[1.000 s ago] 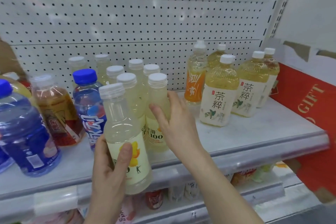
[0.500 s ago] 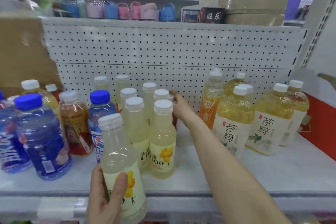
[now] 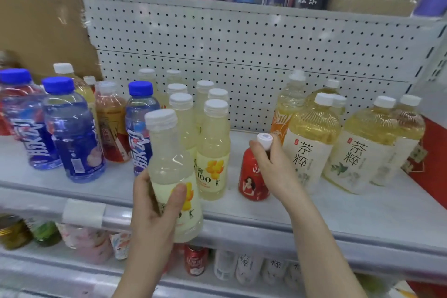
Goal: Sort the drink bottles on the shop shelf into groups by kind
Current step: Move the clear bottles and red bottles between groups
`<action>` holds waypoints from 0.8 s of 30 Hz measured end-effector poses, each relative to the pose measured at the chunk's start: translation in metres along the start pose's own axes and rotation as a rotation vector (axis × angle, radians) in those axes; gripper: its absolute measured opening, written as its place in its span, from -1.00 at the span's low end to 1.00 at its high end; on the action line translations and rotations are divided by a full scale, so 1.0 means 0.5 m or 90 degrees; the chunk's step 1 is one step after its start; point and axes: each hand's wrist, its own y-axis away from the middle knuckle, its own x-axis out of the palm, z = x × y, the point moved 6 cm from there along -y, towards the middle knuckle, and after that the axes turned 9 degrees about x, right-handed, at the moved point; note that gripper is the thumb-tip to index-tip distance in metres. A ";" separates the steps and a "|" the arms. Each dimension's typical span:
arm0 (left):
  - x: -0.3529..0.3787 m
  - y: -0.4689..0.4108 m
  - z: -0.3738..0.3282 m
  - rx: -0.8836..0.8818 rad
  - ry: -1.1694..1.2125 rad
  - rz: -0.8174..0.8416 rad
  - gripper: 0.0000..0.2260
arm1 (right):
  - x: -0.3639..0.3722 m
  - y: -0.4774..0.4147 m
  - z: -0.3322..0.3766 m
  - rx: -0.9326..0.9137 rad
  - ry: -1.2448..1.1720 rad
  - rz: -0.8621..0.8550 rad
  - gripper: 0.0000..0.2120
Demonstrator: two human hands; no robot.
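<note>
I have the left hand (image 3: 154,203) wrapped around the lower half of a pale lemon drink bottle (image 3: 169,152), thumb across its yellow fruit label. The bottle is upright, in front of the shelf's front edge (image 3: 278,230) and off the shelf board.

The right hand (image 3: 273,169) grips a small red bottle (image 3: 252,181) by the neck, fingers curled just under its white cap (image 3: 264,139). That bottle is upright in the open gap mid-shelf. Its base sits at shelf level, though I cannot tell whether it rests there or is barely lifted.

Just left of the red bottle stands a cluster of matching lemon drinks (image 3: 214,152), packed in rows back to the pegboard panel (image 3: 242,43). Further left are blue-capped bottles with blue labels (image 3: 70,133), and an amber drink with a red label (image 3: 111,128) stands among them.

To the right of the red bottle are large yellow tea bottles with white labels (image 3: 312,143), standing close together. An orange-labelled bottle (image 3: 285,113) stands behind their left end.

On the lower shelf a red can (image 3: 194,261) shows beneath the left hand.
</note>
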 end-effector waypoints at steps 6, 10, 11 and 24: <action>0.085 -0.043 -0.016 0.086 -0.132 0.030 -0.46 | -0.033 0.043 -0.018 -0.008 -0.029 -0.039 -0.83; 0.115 -0.045 0.025 0.113 -0.273 -0.009 -0.36 | -0.044 0.053 -0.027 -0.008 -0.036 -0.055 -0.86; 0.123 -0.042 0.033 0.127 -0.297 -0.019 -0.35 | -0.046 0.055 -0.029 -0.013 -0.035 -0.062 -0.87; 0.194 -0.008 0.035 0.204 -0.409 0.063 -0.28 | -0.102 0.075 -0.028 -0.019 -0.039 -0.141 -0.83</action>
